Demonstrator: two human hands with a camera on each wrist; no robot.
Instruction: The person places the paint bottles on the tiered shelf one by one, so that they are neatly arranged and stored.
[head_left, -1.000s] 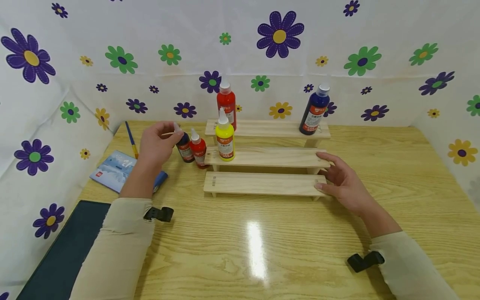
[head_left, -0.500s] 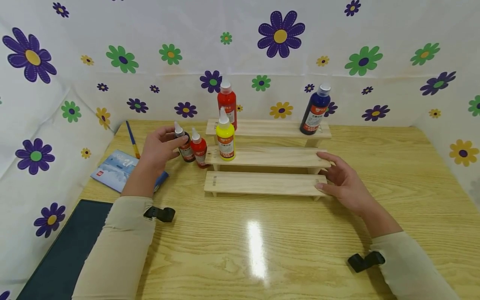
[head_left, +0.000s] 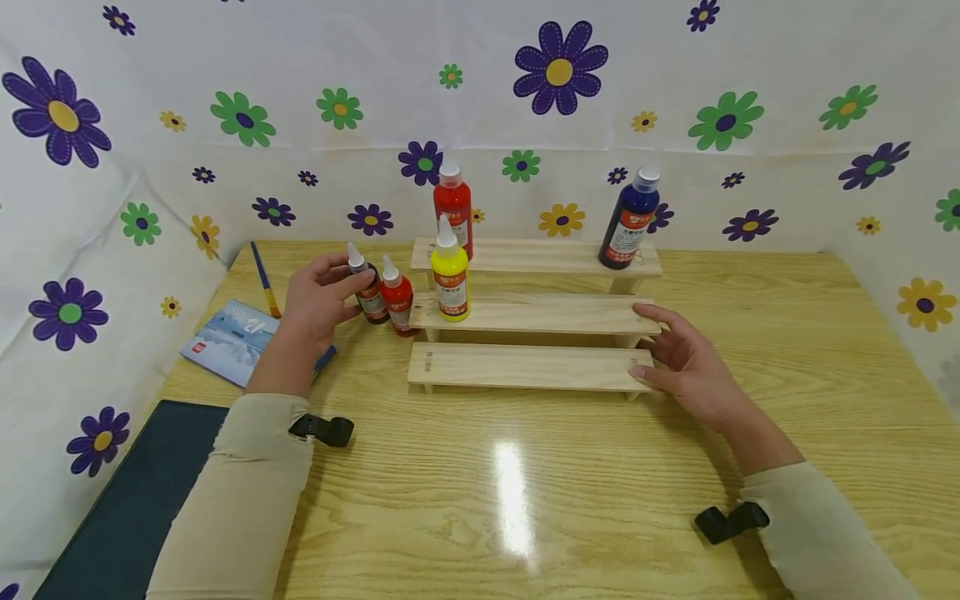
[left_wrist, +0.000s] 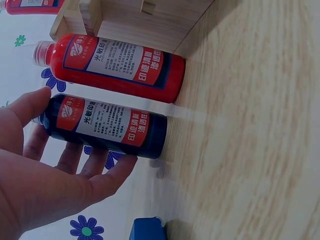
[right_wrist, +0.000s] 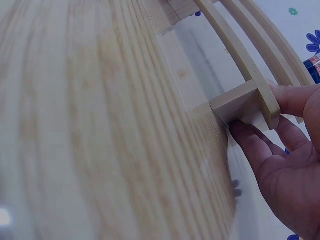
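My left hand (head_left: 317,298) has its thumb and fingers curled round a small dark bottle (head_left: 372,302), which stands on the table beside a small red bottle (head_left: 397,304). In the left wrist view the hand (left_wrist: 65,175) grips the dark bottle (left_wrist: 105,125) near its shoulder, the red bottle (left_wrist: 120,67) next to it. At the three-step wooden rack's right end, my right hand (head_left: 693,367) holds the lower steps (head_left: 525,367) with thumb and fingers. The right wrist view shows the hand (right_wrist: 290,155) round the end of a step (right_wrist: 245,60).
A yellow bottle (head_left: 451,283) stands on the middle step's left end. On the top step are a large red bottle (head_left: 453,204) at left and a dark blue one (head_left: 630,221) at right. A booklet (head_left: 232,337), a brush (head_left: 264,279) and a dark mat (head_left: 135,500) lie at left.
My left hand has shifted from the dark bottle's nozzle down to its shoulder, with fingers now round it. The right hand and the rack have stayed in place.
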